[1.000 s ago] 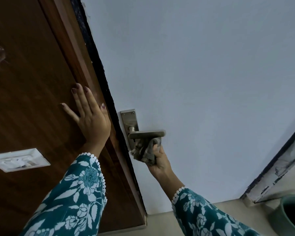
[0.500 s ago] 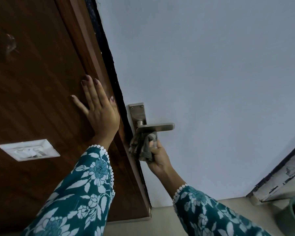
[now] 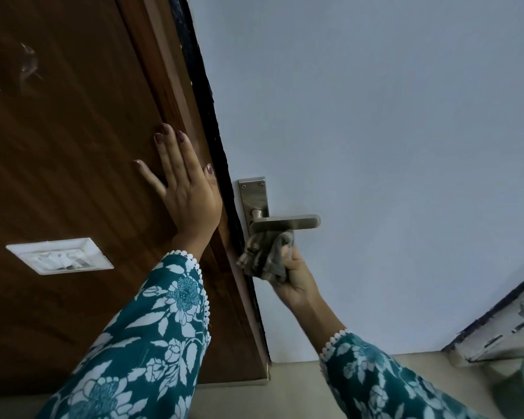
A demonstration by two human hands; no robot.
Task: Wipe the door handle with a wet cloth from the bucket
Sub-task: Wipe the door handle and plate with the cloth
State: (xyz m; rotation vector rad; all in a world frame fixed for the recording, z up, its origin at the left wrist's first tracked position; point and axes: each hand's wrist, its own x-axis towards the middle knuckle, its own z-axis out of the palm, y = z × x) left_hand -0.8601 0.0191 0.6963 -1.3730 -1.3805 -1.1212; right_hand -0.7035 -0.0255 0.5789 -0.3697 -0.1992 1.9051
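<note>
Pressing cloth [image 3: 265,257] under handle [image 3: 285,222], right grip [image 3: 294,276] (seemingly touching)

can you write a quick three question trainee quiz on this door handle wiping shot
1. True or false: the left hand holds the cloth.
2. Which part of the lever handle does the cloth touch? A) underside B) top C) far tip
3. Fill in: the left hand lies flat on the brown ____.

Key: 1. false, the right hand grips it. 2. A. 3. wooden panel.
</note>
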